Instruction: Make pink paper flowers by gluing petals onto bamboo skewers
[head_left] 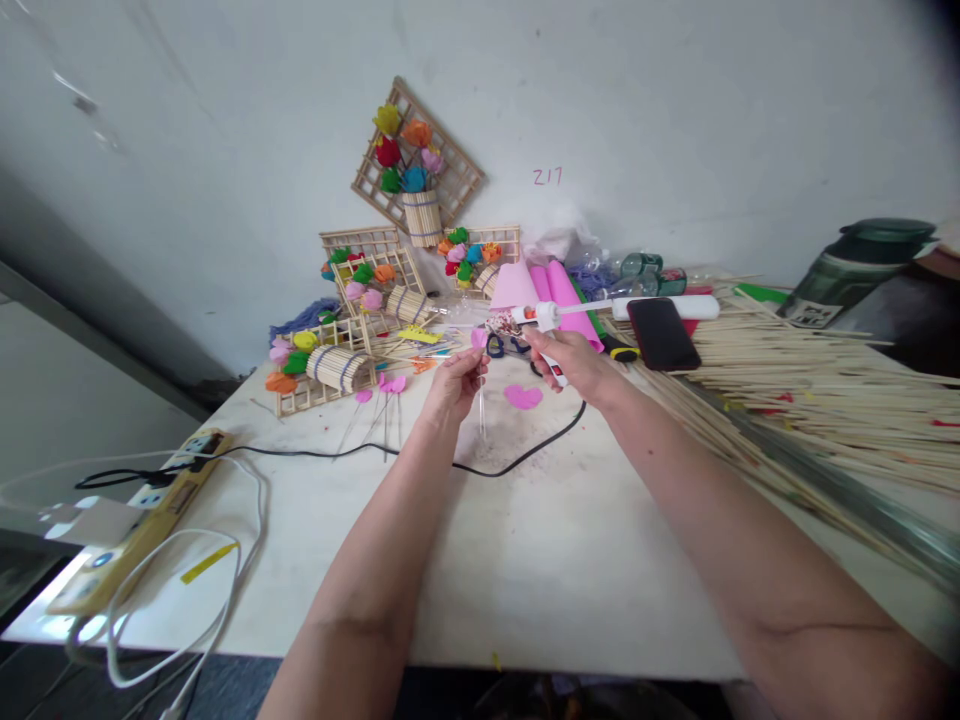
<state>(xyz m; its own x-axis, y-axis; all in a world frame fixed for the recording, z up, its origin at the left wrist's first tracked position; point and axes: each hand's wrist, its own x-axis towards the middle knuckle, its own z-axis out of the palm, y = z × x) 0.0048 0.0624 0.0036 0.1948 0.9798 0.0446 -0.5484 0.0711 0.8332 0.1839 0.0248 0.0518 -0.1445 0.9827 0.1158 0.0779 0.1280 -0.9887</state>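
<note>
My right hand [574,365] grips a white glue gun [541,318] with an orange tip, its nozzle pointing left. A black cord [517,458] runs from the gun across the table. My left hand [456,380] pinches a thin stick [481,410] topped with a small pink petal piece [478,338], held just in front of the nozzle. A pink heart-shaped cutout [523,397] lies on the white table [540,560] below the hands.
Stick-frame baskets with paper flowers [337,350] stand at the back left and lean on the wall. Pink foam sheets [551,290], a dark phone [661,333] and a large pile of bamboo sticks [825,400] lie right. A yellow power strip [142,510] sits at the left edge.
</note>
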